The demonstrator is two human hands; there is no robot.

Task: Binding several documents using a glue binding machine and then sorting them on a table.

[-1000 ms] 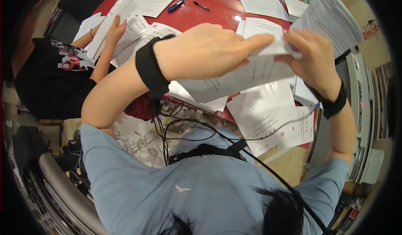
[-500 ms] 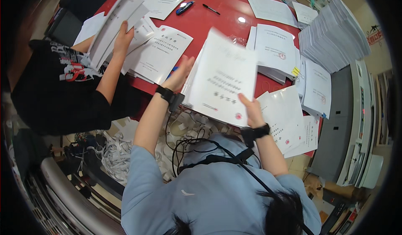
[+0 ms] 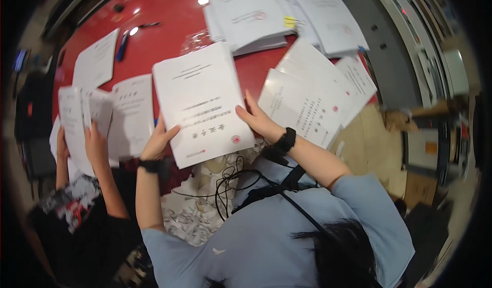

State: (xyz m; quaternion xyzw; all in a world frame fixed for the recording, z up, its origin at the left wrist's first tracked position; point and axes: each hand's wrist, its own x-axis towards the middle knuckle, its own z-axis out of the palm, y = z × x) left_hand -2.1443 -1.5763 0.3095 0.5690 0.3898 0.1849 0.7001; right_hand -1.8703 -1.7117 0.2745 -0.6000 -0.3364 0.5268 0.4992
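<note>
Between my two hands is a stack of white printed booklets, tilted over the near edge of the red table. The top cover carries dark print and a small red emblem near its lower corner. My left hand grips the stack's left edge, thumb on top and the other fingers mostly hidden beneath. On the right edge, my right hand holds with its thumb on the cover. Loose printed booklets lie fanned out just right of my right hand.
At the left a co-worker in a black shirt handles several white booklets. Thick paper stacks, one with a yellow tab, stand farther back on the red table. A blue cutter lies there too. Paper scraps and black cables hang below.
My left hand has gone from open beside the booklets to gripping their left edge. My right hand keeps hold of the right edge. The view has swung, shifting the table and co-worker.
</note>
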